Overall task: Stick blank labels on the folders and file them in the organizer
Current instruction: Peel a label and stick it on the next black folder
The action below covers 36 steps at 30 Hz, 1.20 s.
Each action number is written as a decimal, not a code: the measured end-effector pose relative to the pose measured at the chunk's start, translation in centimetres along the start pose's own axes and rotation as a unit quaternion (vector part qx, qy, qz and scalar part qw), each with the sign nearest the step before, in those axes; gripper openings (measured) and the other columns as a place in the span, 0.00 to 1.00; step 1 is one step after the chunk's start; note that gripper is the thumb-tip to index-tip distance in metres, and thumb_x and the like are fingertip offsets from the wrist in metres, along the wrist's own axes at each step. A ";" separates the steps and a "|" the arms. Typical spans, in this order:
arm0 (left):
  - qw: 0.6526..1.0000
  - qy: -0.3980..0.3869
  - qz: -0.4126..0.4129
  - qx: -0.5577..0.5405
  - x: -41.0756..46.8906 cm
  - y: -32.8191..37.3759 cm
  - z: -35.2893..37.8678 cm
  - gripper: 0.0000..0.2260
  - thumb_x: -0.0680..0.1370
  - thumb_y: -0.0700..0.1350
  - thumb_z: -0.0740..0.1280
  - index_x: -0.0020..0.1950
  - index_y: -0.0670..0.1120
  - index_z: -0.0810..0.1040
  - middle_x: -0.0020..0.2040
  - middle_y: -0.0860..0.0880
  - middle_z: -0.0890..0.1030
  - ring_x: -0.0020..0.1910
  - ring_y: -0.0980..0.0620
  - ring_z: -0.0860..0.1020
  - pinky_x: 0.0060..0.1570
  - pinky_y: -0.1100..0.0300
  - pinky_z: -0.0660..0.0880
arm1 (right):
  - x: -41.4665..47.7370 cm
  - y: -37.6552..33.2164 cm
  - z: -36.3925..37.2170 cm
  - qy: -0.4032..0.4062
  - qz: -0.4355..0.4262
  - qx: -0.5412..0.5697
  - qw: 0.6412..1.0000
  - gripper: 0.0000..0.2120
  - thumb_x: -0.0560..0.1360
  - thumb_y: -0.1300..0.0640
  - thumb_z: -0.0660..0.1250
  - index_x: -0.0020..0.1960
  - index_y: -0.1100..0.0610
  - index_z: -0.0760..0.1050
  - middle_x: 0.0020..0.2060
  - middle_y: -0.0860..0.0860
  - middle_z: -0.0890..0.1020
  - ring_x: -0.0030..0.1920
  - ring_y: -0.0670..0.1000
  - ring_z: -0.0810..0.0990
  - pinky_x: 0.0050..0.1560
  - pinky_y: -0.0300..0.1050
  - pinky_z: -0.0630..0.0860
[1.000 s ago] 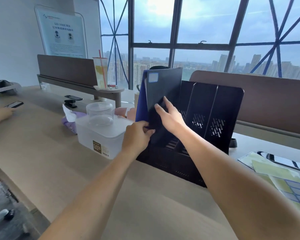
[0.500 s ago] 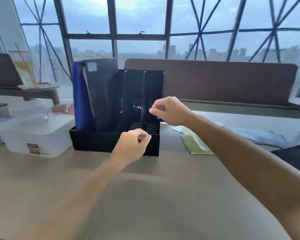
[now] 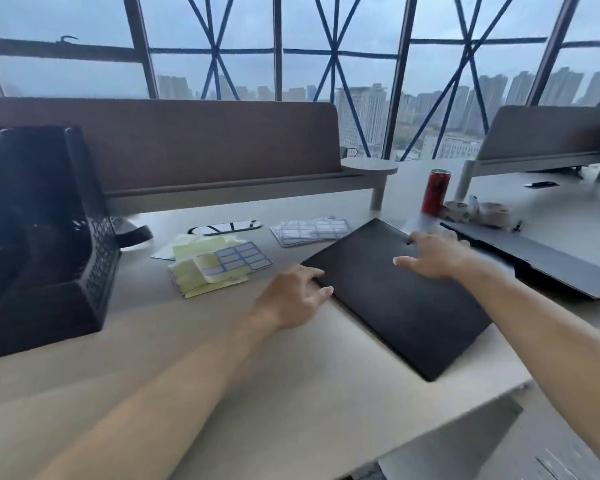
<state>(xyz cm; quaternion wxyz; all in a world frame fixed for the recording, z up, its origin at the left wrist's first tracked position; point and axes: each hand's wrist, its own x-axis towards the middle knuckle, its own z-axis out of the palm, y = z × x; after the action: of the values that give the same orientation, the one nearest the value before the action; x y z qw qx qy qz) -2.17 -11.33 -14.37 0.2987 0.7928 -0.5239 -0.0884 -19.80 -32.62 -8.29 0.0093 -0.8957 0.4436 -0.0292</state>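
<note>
One black folder (image 3: 402,303) lies flat on the pale surface (image 3: 222,358), right of centre. The left hand (image 3: 291,299) touches its left edge and the right hand (image 3: 433,258) rests on top, each grip spread. One black organizer (image 3: 42,220) stands at the left. Two piles of label sheets (image 3: 310,230), one red can (image 3: 437,192) and two tape rolls (image 3: 492,213) lie beyond, before tall windows (image 3: 326,46).

Bare counter (image 3: 187,358) lies open in front of me, between the organizer (image 3: 49,237) on my left and the black folder (image 3: 395,306) on my right. Farther back, loose label sheets (image 3: 219,265) crowd that gap, and a red can (image 3: 436,192) and tape rolls (image 3: 478,211) stand just beyond the folder's far corner.
</note>
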 end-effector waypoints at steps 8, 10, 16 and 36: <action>0.980 -0.134 -0.037 0.143 3.3 2.1 4.9 0.37 0.74 0.71 0.59 0.79 0.58 0.54 0.81 0.46 0.50 0.79 0.42 0.47 0.76 0.44 0.48 | 1.2 5.2 1.4 -0.033 0.059 0.062 0.996 0.36 0.75 0.32 0.61 0.69 0.61 0.69 0.67 0.57 0.75 0.66 0.58 0.73 0.63 0.49 0.71; 0.983 -0.124 -0.049 0.126 3.6 1.7 4.9 0.40 0.72 0.72 0.62 0.79 0.59 0.53 0.81 0.45 0.51 0.79 0.41 0.47 0.77 0.44 0.49 | 1.4 5.2 1.3 -0.042 0.070 0.074 0.994 0.35 0.76 0.32 0.60 0.66 0.61 0.72 0.64 0.57 0.77 0.64 0.58 0.75 0.61 0.48 0.72; 0.979 -0.066 -0.116 0.155 3.3 1.3 5.0 0.43 0.72 0.74 0.58 0.80 0.54 0.49 0.77 0.39 0.57 0.77 0.37 0.51 0.73 0.43 0.52 | 1.8 5.4 1.9 -0.016 0.111 0.175 0.978 0.25 0.76 0.36 0.64 0.51 0.59 0.77 0.49 0.55 0.79 0.54 0.57 0.78 0.46 0.45 0.69; 0.990 0.011 -0.064 0.127 -2.1 -4.4 -0.5 0.27 0.78 0.64 0.60 0.75 0.54 0.68 0.77 0.49 0.64 0.76 0.46 0.58 0.76 0.51 0.55 | -2.3 -5.8 2.7 -0.239 -0.080 0.281 0.926 0.19 0.72 0.46 0.73 0.49 0.61 0.77 0.39 0.55 0.79 0.35 0.53 0.76 0.38 0.46 0.74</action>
<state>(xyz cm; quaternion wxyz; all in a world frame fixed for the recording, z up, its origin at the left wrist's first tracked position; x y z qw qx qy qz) 0.51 -8.06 -16.84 0.1947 0.8571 -0.4759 -0.0310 -16.39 -27.30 -10.86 0.3641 -0.8694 0.3283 0.0612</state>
